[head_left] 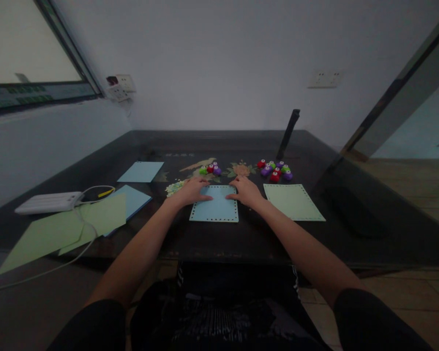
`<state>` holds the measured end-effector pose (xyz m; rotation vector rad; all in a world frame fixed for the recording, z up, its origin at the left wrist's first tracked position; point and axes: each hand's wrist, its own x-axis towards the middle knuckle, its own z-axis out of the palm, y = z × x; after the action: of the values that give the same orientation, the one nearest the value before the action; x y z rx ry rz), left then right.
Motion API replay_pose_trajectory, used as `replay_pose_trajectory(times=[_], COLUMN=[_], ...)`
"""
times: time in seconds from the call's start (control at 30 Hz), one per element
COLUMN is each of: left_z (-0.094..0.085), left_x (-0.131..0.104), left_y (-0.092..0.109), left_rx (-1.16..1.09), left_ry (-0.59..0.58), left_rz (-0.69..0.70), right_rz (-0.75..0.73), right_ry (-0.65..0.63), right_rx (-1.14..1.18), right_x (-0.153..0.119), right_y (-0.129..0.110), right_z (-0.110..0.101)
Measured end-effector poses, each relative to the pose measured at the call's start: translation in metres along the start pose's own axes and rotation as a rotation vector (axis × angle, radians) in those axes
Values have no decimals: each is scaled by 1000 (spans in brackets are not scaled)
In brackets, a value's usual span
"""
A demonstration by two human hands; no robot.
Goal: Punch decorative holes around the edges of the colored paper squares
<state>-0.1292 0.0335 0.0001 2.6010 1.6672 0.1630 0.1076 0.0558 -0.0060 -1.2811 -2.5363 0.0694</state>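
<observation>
A light blue sheet of paper [216, 207] with punched holes along its edges lies on the dark table in front of me. My left hand [193, 191] rests on its left side, thumb stretched over the paper and fingers at the far left corner. Mirroring it, my right hand [246, 191] lies at the far right corner with its thumb pointing inward. Thumb and fingers are apart on both hands, which touch the sheet. Just beyond are several small red, green and purple pieces with white eye-like spots [210, 169].
A larger cluster of similar pieces [275, 170] sits near a black upright stick [288, 135]. To the right lies a pale green hole-edged sheet [294, 202]. Leftward are a blue sheet [141, 171], green sheets [58, 234], and a white power strip [49, 202] with a cable.
</observation>
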Motion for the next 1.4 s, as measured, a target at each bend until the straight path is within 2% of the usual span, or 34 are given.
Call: replay_pose_trajectory(times=[0.23,0.4,0.53,0.63,0.73,0.9,0.97,1.1,1.23,1.4], left_z=[-3,-5,-14,-25,-32,-23,-17,-8,-7,-8], left_x=[0,1,1,-2,-7,-11,-11,-9,-8,-6], left_y=[3,4,0,-3,-1,7,10,15,16,16], left_rx=[-60,-152,-347,-600,-845,-931,-946,-981,-992,-991], left_ry=[123,162,250,303,239,-111,-188,-196,-166,-95], left_rz=[5,6,-47,-133,-143,-76,-41,-26,-43,-92], right_rz=[107,197,244,257,241,263,268,268,262,211], right_ry=[102,141,210,230,262,302,311,321,313,159], right_rx=[131,353,607,804,977,1164,1196,1194,1164,1194], right_x=[3,7,9,12,13,12,11,11,10,5], right_y=[-3,1,6,10,16,23,24,25,25,22], right_z=[5,5,4,1,-6,-21,-25,-26,-26,-28])
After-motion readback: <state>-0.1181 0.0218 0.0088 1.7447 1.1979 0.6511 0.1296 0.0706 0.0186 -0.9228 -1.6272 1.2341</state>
